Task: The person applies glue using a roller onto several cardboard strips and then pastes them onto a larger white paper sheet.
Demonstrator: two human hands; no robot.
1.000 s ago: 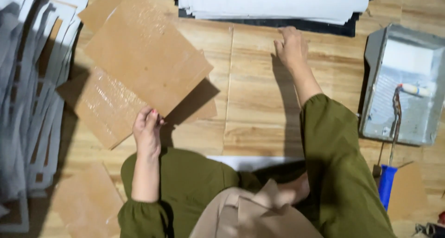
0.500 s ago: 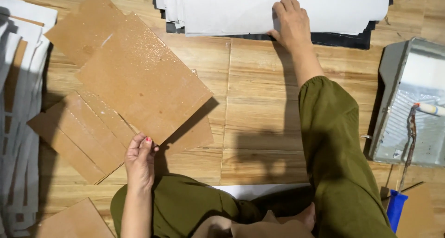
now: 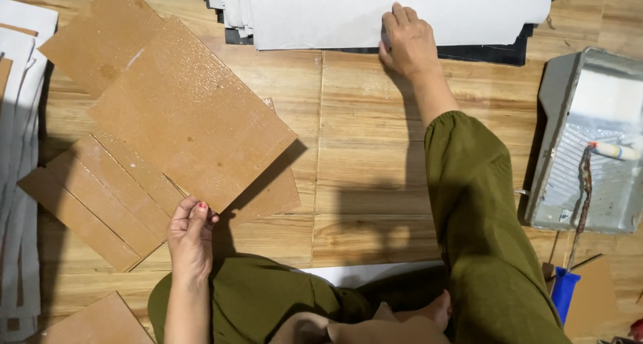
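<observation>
A brown cardboard sheet (image 3: 191, 116) is pinched by the left hand (image 3: 189, 233); the right hand (image 3: 408, 42) is laid, fingers together, on white paper sheets (image 3: 335, 9).

Browns, whites and olive on a wood-grain floor (image 3: 362, 150)

Tan cardboard sheet (image 3: 191, 113) with glossy wet speckles; white paper stack (image 3: 321, 12) over black; olive-green sleeve (image 3: 479, 203); grey paint tray (image 3: 589, 136), white roller (image 3: 616, 151), blue handle (image 3: 564, 292).

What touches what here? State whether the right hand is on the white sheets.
Touching. The head view shows the right hand lying flat on the near edge of the white sheets, fingers overlapping the paper.
</observation>
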